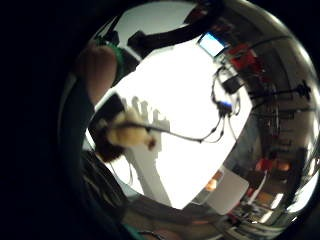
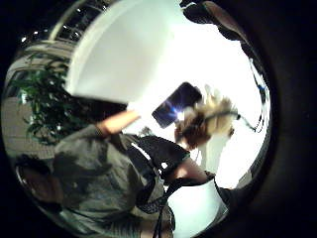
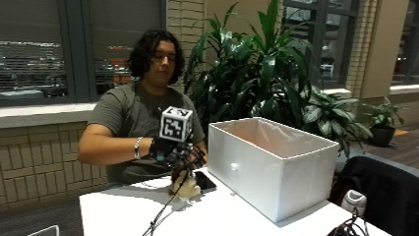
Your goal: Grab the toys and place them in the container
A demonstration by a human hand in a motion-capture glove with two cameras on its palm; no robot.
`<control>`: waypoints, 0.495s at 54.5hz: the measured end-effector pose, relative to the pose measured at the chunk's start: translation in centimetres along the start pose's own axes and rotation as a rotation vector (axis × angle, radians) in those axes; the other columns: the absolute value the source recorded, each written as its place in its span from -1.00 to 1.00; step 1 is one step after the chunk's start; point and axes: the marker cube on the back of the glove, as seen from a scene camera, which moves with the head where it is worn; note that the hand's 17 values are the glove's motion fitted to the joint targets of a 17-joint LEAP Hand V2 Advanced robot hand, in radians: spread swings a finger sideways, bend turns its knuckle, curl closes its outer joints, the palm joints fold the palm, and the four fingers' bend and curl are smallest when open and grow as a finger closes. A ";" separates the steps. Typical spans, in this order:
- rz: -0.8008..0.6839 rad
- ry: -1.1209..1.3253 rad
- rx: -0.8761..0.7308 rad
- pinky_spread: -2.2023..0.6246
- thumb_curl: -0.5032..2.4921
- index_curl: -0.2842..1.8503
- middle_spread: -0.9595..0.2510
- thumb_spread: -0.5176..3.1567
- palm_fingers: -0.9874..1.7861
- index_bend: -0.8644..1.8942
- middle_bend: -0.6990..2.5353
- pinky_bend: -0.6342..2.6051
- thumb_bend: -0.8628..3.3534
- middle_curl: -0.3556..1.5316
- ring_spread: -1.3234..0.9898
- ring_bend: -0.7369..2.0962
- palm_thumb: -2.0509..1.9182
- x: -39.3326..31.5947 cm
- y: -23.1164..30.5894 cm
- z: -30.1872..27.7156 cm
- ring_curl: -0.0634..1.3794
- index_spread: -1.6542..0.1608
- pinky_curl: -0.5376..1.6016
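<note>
Outside view: a person was seated at a white table [image 3: 124, 211] before brick walls, dark windows and tall green plants [image 3: 262, 64].
Hand: the gloved right hand [image 3: 177, 152] was held over a tan and brown plush toy [image 3: 185, 186], fingers curled down onto its top; whether the toy was gripped or only touched cannot be told.
Toy: it was seen on the tabletop, just beside a dark phone [image 3: 205, 181] and near the container's corner.
Container: a white open-topped box [image 3: 275, 167] was set on the table, apart from the toy.
Writing: no brand or legible lettering was made out.
Thumb side palm view: the toy [image 2: 205, 124] and phone [image 2: 177, 104] were shown close together, with the box wall [image 2: 114, 59] and the person's grey shirt.
Little finger side palm view: the toy [image 1: 125, 134] was shown against the bright tabletop, with a lit screen [image 1: 211, 44] and red furnishings beyond, unseen elsewhere.
</note>
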 end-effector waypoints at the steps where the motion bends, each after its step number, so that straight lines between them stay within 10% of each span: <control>1: 0.020 -0.042 -0.023 0.55 -0.47 -0.42 0.33 -0.22 -0.21 -0.24 -0.38 -0.01 -0.62 -0.06 -0.05 0.09 0.00 -1.1 0.2 1.2 -0.45 0.42 -0.20; 10: -0.013 -0.162 -0.118 0.55 -0.46 -0.38 0.29 -0.16 -0.35 -0.19 -0.36 -0.07 -0.57 -0.07 -0.05 -0.14 0.09 -4.1 1.7 7.6 -0.56 0.39 -0.21; 18: -0.112 0.198 -0.036 0.56 -0.44 -0.38 0.28 -0.12 -0.37 -0.25 -0.39 -0.08 -0.54 -0.10 -0.05 -0.29 0.18 -2.2 0.4 9.1 -0.63 0.39 -0.21; 27: -0.049 -0.038 0.163 0.49 -0.46 -0.40 0.06 -0.12 0.07 -0.25 -0.24 -0.13 -0.58 -0.04 -0.16 -0.20 0.16 -3.9 -2.1 9.5 -0.62 0.36 -0.25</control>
